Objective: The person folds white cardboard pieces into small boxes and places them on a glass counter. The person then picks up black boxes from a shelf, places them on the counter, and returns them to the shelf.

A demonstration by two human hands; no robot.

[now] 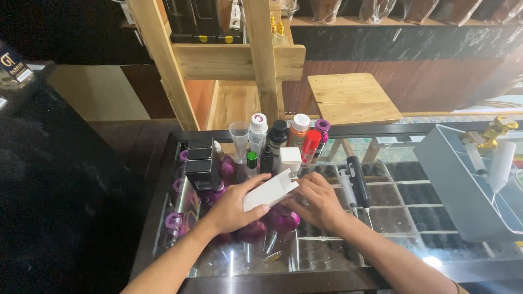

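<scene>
Both hands hold a small white box (270, 190) over the glass tabletop (381, 239). The left hand (235, 208) wraps its fingers around the box's lower end; the right hand (318, 202) pinches the upper end, fingertips partly hidden behind it. Bottles (278, 136) cluster just beyond the fingers; a grey tray (463, 185) to their right is cut off at the frame edge.
</scene>
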